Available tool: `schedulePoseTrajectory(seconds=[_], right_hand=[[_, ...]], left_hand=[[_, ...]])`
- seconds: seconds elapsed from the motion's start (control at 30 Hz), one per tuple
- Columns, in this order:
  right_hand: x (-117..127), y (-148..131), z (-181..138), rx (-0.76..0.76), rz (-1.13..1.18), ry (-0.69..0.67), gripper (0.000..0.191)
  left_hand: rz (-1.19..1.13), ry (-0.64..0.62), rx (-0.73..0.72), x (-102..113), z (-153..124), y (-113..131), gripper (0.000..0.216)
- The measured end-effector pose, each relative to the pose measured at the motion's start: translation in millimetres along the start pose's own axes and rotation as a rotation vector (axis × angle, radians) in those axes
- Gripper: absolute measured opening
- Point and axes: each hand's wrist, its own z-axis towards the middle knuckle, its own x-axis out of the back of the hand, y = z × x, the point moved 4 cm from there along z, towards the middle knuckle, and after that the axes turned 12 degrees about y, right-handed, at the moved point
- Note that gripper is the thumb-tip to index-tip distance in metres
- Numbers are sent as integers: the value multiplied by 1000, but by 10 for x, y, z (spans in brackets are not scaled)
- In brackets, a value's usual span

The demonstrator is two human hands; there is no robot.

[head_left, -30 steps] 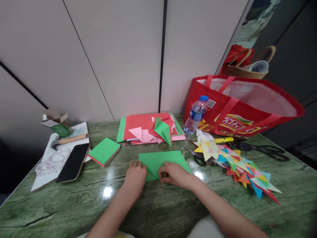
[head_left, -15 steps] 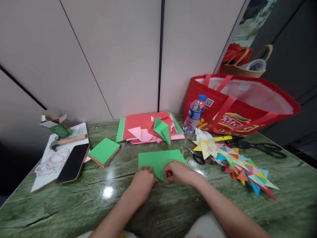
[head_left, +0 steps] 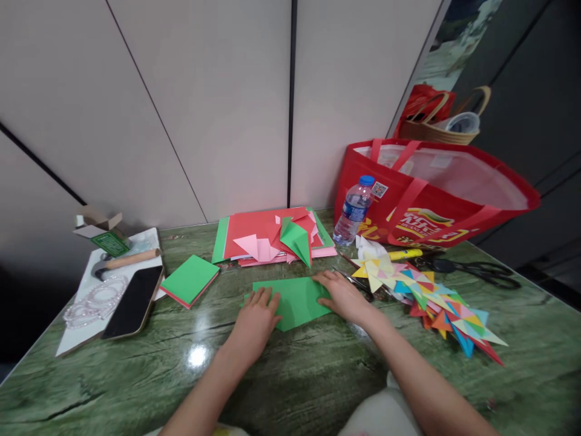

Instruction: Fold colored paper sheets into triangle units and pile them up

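Observation:
A folded sheet of green paper [head_left: 299, 303] lies flat on the table between my two hands. My left hand [head_left: 258, 316] rests on its left part, fingers stretched out and pressing down. Over the right end of the sheet lies my right hand [head_left: 341, 295], its fingers extended and palm down. Neither hand grips the paper; the parts beneath them are hidden. Just behind it sits a pile of red, pink and green paper [head_left: 245, 227], topped by a folded green piece [head_left: 296, 239]. To the left is a stack of square green and red paper [head_left: 190, 280].
A water bottle [head_left: 354, 212] stands before a red bag [head_left: 431, 200]. Multicoloured folded paper pieces [head_left: 440, 300] and scissors [head_left: 358, 282] lie right of my hands. On the left are a phone [head_left: 134, 303], a hammer [head_left: 127, 261], a beaded string [head_left: 97, 303] and a small box [head_left: 106, 236].
My right hand has moved from the sheet's front edge outward to its right end, its fingers opening from a pinch. My left hand has shifted slightly left, and its fingers lie flatter.

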Motion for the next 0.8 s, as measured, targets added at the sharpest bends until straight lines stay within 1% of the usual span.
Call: schedulePoseTrajectory(seconds=[0.03, 0.1, 0.2, 0.3, 0.43, 0.5, 0.67, 0.8], right_hand=[[-11, 2, 2, 6, 14, -4, 51], [-16, 11, 5, 7, 41, -9, 52], [-8, 22, 6, -10, 81, -5, 53], [-28, 47, 11, -79, 144, 15, 53], [-102, 138, 31, -271, 257, 66, 54], [-137, 175, 38, -332, 322, 87, 55], [-203, 191, 30, -407, 467, 40, 57], [-192, 163, 31, -397, 457, 39, 48]], left_hand=[[-14, -9, -28, -29, -5, 18, 46], [-44, -79, -66, -103, -23, 48, 54], [-88, -162, -68, -170, -50, 67, 57], [-119, -167, -54, -172, -58, 67, 58], [-139, -167, -59, -168, -55, 69, 58], [-139, -168, -55, -169, -52, 70, 58], [-140, -174, -58, -160, -50, 71, 57], [-164, -158, -58, -143, -57, 71, 56]])
